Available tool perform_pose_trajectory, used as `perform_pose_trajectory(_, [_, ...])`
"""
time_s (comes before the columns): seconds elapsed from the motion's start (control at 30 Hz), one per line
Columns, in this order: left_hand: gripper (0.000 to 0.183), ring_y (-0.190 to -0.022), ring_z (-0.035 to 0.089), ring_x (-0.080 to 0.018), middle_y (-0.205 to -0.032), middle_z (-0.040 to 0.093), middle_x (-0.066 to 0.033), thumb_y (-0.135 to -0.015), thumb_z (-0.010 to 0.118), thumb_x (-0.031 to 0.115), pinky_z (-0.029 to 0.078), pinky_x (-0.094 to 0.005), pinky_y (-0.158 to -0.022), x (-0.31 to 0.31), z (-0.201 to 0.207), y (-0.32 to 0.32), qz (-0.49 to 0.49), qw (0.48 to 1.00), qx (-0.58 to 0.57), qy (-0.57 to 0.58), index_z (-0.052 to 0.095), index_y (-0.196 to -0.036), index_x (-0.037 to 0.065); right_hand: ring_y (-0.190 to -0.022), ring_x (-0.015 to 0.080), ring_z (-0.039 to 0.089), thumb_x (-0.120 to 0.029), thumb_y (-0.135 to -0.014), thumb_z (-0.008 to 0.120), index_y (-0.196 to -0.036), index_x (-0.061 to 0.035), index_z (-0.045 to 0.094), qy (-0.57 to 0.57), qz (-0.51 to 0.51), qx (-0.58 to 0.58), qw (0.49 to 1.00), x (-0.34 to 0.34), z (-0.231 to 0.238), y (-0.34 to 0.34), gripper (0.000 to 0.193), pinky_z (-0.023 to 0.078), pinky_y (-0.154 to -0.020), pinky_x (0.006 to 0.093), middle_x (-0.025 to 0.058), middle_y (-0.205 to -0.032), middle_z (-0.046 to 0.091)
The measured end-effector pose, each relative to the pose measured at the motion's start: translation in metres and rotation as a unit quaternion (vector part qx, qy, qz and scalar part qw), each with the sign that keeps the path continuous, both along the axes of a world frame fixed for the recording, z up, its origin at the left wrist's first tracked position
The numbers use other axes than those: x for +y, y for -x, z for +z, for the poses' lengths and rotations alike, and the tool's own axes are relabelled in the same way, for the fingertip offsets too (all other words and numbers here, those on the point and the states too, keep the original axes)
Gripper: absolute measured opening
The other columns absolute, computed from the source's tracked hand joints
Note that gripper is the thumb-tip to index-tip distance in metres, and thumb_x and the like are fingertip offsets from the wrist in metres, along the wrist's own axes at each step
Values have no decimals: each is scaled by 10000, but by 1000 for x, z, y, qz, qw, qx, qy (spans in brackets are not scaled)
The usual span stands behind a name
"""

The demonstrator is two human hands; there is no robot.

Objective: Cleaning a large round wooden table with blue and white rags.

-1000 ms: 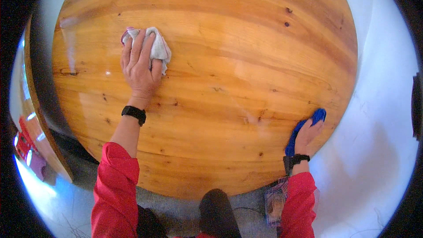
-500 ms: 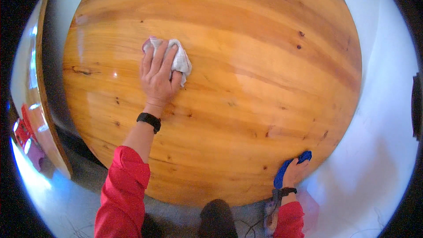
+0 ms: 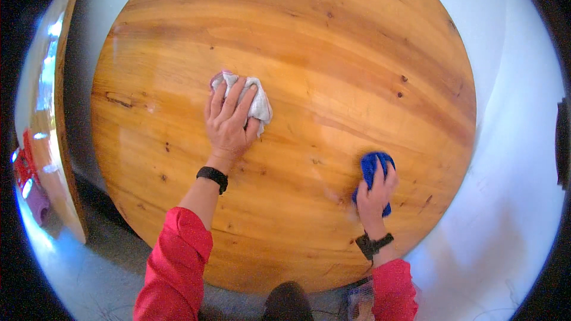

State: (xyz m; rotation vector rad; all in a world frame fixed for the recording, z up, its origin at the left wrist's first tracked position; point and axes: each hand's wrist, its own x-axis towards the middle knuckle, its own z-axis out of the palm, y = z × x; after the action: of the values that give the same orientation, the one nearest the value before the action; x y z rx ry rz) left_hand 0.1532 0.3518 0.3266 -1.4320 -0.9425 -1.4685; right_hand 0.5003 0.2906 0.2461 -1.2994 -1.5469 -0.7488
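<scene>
A round, glossy wooden tabletop [image 3: 285, 220] with dark knots fills most of the view. My left hand [image 3: 229, 128] presses a crumpled white cloth [image 3: 260, 107] with a pinkish edge against the wood, left of the middle. Its fingers lie over the cloth and hold it down. Lower right, my right hand [image 3: 377, 196] grips a blue cloth or sponge [image 3: 375, 163] that rests on the table. The palm side of both hands is hidden. Each wrist has a black band, and both arms wear red sleeves.
Along the left rim stands another wooden panel or tabletop [image 3: 71, 190], with a red and purple object [image 3: 30, 184] beside it. A pale wall or floor [image 3: 505, 160] borders the table on the right. A clear container [image 3: 360, 300] stands below the front edge, near my right sleeve.
My right hand has moved up and left with the blue cloth or sponge, from the table's edge further onto the top. The left hand and white cloth sit slightly lower and further right.
</scene>
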Motion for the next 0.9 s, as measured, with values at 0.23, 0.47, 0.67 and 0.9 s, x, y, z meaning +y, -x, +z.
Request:
perform_pose_trajectory(0.23, [439, -1192, 493, -362, -1304, 575, -58, -716, 575, 166, 375, -477, -1026, 2, 1, -4, -33, 999, -7, -6, 669, -1144, 136, -1176, 331, 479, -75, -707, 677, -1226, -218, 612, -99, 91, -204, 970, 25, 131, 75, 543, 415, -981, 453, 111, -1253, 533])
perform_pose_trajectory(0.47, [436, -1208, 481, -366, -1314, 569, -63, -739, 557, 153, 362, -480, -1038, -1, 3, -3, -7, 1000, 0, 9, 662, -1160, 124, -1176, 319, 482, -101, -742, 647, -1222, -213, 610, -160, 58, -244, 955, 49, 200, 59, 495, 426, -961, 447, 101, -1231, 542])
perform_pose_trajectory(0.67, [413, -1241, 457, -364, -1326, 562, -80, -780, 518, 167, 336, -465, -1067, 1, 0, -4, -3, 1000, -5, 20, 660, -1163, 114, -1207, 369, 468, -107, -777, 619, -1273, -110, 555, -196, -29, -106, 974, 66, 222, -36, 500, 391, -1023, 468, 170, -1281, 521])
perform_pose_trajectory(0.9, [421, -1252, 455, -356, -1336, 558, -73, -788, 500, 164, 329, -454, -1073, -1, 2, -6, 21, 1000, 1, 10, 655, -1176, 111, -1300, 417, 380, -181, -866, 538, -1352, -6, 446, -101, -162, 149, 970, 47, 155, -169, 524, 346, -1075, 464, 275, -1392, 411])
